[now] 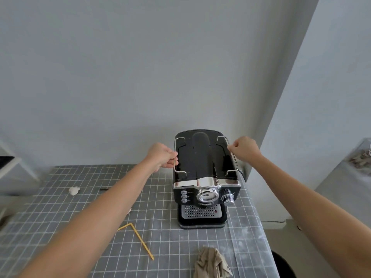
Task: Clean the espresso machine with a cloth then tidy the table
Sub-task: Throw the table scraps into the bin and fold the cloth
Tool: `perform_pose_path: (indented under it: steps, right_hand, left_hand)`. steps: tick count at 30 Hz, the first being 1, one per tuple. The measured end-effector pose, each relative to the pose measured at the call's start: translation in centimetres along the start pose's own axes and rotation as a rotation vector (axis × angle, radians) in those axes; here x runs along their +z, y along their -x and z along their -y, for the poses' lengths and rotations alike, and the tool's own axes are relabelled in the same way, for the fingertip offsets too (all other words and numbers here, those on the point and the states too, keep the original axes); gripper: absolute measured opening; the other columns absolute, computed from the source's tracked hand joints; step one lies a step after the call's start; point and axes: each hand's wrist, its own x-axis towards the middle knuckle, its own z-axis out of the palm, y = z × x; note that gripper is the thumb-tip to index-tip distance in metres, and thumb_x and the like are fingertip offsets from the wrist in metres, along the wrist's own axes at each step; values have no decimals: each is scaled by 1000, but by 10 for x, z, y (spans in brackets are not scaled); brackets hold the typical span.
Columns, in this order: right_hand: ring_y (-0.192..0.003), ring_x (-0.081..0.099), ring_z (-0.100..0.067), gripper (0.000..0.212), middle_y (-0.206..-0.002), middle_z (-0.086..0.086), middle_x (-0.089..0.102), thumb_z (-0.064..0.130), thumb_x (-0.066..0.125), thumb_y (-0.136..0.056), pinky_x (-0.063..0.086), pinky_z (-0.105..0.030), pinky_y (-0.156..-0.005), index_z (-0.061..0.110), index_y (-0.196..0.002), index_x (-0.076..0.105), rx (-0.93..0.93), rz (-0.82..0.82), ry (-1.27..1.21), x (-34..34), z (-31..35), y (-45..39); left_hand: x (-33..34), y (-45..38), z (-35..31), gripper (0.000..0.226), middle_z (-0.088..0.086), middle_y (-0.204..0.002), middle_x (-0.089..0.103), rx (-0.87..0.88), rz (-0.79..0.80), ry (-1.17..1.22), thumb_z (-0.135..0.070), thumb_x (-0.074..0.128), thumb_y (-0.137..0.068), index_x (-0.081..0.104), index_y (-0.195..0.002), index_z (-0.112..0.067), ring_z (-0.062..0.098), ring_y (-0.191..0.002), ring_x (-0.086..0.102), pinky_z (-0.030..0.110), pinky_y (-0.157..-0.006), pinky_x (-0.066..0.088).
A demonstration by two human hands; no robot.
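A black and chrome espresso machine (206, 177) stands at the far right of the table, near the wall. A thin metal wire rail (233, 157) runs around its flat top. My left hand (163, 156) pinches the rail's left side. On the opposite side my right hand (244, 148) grips the rail with closed fingers. A crumpled beige cloth (211, 262) lies on the table in front of the machine, apart from both hands.
A grey checked tablecloth (100, 207) covers the table. On it lie a bent yellow straw (140, 240), a crumpled white paper scrap (74, 190) and a small dark stick (103, 189). A white shelf (10, 163) stands at the left, a wall corner at the right.
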Motion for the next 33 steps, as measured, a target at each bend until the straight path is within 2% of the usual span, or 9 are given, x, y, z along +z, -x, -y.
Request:
perform_pose_path:
  steps: [4, 7, 9, 14, 19, 25, 28, 30, 33]
  right_hand:
    - [-80, 59, -31, 20, -92, -12, 67, 26, 58, -90, 44, -32, -67, 8, -94, 66, -79, -125, 173, 0, 35, 2]
    - [-87, 62, -32, 21, -97, -13, 68, 24, 57, -90, 45, -32, -68, 7, -97, 68, -218, -81, 157, 11, 71, 3]
    - [-94, 64, -33, 21, -99, -13, 69, 23, 57, -89, 49, -33, -72, 8, -97, 69, -301, -52, 137, 24, 96, 7]
    - [-90, 65, -31, 19, -98, -12, 69, 21, 57, -91, 54, -36, -75, 9, -98, 70, -462, 42, 92, 71, 165, 31]
    - [-85, 65, -31, 17, -92, -14, 71, 17, 57, -92, 55, -36, -72, 5, -95, 70, -580, 155, 98, 141, 225, 52]
    - [-100, 63, -30, 17, -101, -15, 70, 17, 56, -93, 52, -36, -84, 6, -101, 66, -523, 341, 207, 239, 251, 61]
    - [-104, 62, -29, 18, -105, -11, 68, 18, 57, -93, 50, -36, -89, 7, -103, 66, -469, 406, 273, 286, 255, 66]
    - [-104, 64, -30, 22, -108, -12, 68, 17, 54, -93, 52, -39, -92, 4, -106, 66, -444, 456, 332, 306, 248, 71]
    - [-101, 63, -32, 25, -116, -15, 66, 13, 50, -94, 53, -42, -90, 5, -115, 62, -359, 494, 360, 342, 240, 77]
  left_hand:
    - [-6, 6, 6, 14, 14, -90, 73, 207, -140, -262, -16, 63, -90, 69, -94, -3, 16, -71, 68, 32, -76, 58]
    - [-21, 13, 16, 29, 6, -111, 70, 317, -200, -461, -26, 61, -91, 67, -113, -8, 16, -98, 65, 25, -90, 47]
    - [-37, 18, 26, 40, 7, -125, 63, 336, -209, -500, -26, 59, -92, 58, -127, -8, 19, -113, 60, 29, -99, 43]
    - [-103, 28, 78, 45, 6, -138, 54, 277, -261, -560, -28, 60, -92, 52, -133, -11, 22, -127, 50, 37, -110, 36]
    - [-186, 34, 164, 45, 6, -138, 54, 105, -299, -623, -27, 59, -92, 51, -134, -13, 23, -127, 51, 39, -108, 38]
    - [-245, 49, 286, 47, 8, -139, 53, -90, -196, -675, -27, 59, -92, 50, -136, -13, 24, -125, 53, 35, -103, 40]
    - [-248, 60, 344, 49, 5, -141, 51, -115, -31, -682, -29, 59, -92, 47, -137, -16, 21, -126, 51, 35, -104, 40]
    - [-236, 71, 371, 56, 4, -150, 38, -73, 81, -696, -34, 60, -90, 43, -140, -18, 21, -135, 41, 37, -109, 35]
    - [-228, 77, 412, 72, -1, -161, -2, 33, 201, -812, -49, 59, -86, 30, -147, -25, 21, -148, 2, 46, -116, 14]
